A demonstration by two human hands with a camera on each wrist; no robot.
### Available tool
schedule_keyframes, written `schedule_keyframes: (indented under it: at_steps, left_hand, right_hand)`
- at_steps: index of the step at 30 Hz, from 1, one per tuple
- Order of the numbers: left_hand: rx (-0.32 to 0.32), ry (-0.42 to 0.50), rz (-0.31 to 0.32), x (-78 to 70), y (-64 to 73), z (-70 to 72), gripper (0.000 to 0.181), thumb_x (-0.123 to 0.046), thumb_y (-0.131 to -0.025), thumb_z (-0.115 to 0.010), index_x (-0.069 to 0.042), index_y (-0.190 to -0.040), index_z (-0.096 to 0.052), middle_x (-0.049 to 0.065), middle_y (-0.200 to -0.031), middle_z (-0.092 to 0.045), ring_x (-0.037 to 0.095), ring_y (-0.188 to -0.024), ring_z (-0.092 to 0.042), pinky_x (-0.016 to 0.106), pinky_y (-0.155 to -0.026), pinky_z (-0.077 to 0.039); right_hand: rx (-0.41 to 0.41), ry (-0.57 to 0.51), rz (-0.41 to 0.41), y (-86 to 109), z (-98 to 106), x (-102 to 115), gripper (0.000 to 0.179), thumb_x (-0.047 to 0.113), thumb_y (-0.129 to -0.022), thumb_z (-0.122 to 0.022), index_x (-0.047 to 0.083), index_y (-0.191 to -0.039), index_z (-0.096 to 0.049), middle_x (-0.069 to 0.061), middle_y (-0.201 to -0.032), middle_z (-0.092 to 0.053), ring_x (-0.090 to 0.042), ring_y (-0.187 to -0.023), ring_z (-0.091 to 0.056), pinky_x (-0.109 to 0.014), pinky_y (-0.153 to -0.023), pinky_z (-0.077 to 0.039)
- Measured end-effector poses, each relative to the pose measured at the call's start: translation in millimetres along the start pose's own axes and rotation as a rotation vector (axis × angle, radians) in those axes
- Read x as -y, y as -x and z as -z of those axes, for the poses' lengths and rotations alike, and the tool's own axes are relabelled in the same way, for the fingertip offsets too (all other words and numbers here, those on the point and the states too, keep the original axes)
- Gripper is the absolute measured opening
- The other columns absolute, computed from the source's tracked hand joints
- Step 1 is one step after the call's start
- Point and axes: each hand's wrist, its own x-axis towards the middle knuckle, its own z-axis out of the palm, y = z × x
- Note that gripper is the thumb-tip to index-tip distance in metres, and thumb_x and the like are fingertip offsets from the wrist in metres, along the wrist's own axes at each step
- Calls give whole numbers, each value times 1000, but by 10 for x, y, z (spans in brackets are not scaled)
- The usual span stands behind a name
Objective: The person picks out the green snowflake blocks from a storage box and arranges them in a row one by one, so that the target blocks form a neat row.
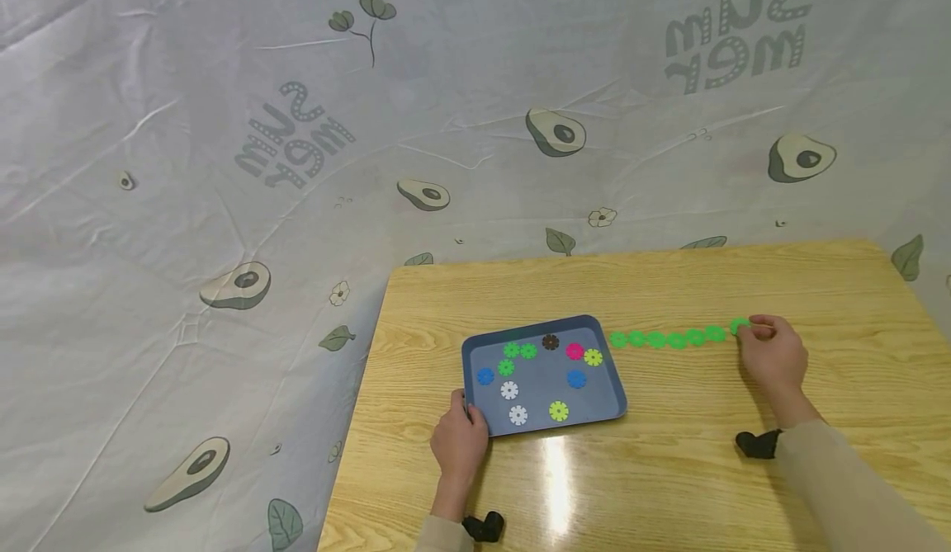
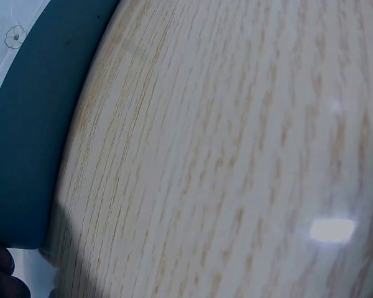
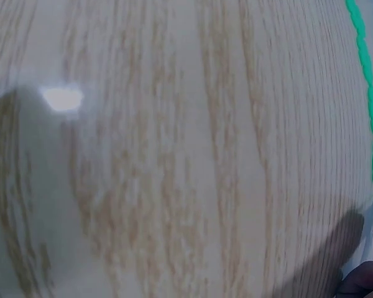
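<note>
Here, the right hand pinches a notched green disc by its edge, just beyond the right end of a row of six green discs and slightly apart from it. The left hand grips the near left corner of a grey-blue rectangular tray. The tray lies left of the row on the wood-grain table and contains loose notched discs in green, white, blue, yellow-green, pink and brown. Each disc is probably light, thin and stiff, apt to slide when flat, and best held by opposite edges.
</note>
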Motion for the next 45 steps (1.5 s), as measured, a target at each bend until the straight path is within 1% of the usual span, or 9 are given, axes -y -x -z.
schedule_keyframes:
  at_steps: [8,18,27,34,39,45]
  left_hand:
    - [4,-2,2,-1,-4,6,23,-18,-96,-64,-10,-117,-68,5,-57,-57,18,-43,-48,38,-40,-32]
    - [-8,-4,-6,-6,4,7,22,-17,-96,-65,-10,-117,-68,4,-56,-55,17,-43,-45,37,-40,-31]
    - [4,-4,2,-7,1,17,22,-18,-96,-65,-10,-117,-68,4,-57,-55,18,-44,-46,37,-41,-32]
    - [6,-12,1,29,-9,-21,24,-18,-96,-63,-10,-118,-68,3,-56,-55,17,-43,-45,37,-41,-31]
    - [10,-6,-3,34,-9,-20,23,-18,-96,-63,-10,-118,-68,3,-56,-54,16,-43,-44,37,-40,-31]
    - [10,-9,-3,29,-14,-18,22,-18,-97,-64,-10,-117,-67,5,-57,-56,18,-43,-45,38,-41,-32]
  right_hand:
    - [32,66,31,-8,2,-7,48,29,-106,-49,-9,-136,-56,-27,-119,-61,-43,-101,-58,-43,-74,-38]
    - [48,130,75,-7,-8,-25,46,26,-106,-50,-12,-130,-57,-30,-116,-62,-46,-100,-59,-42,-72,-38]
    - [39,111,87,3,-15,-63,46,26,-106,-50,-12,-130,-57,-30,-115,-62,-46,-99,-60,-42,-72,-38]
    - [33,103,97,-35,-38,-123,49,30,-106,-50,-11,-131,-57,-29,-117,-62,-45,-102,-59,-43,-74,-38]
    - [35,99,142,-13,-40,-34,50,32,-106,-50,-10,-132,-58,-29,-118,-62,-47,-103,-59,-44,-74,-39]
    - [66,95,210,62,-67,195,53,36,-108,-50,-9,-136,-56,-30,-123,-59,-48,-105,-56,-48,-76,-40]
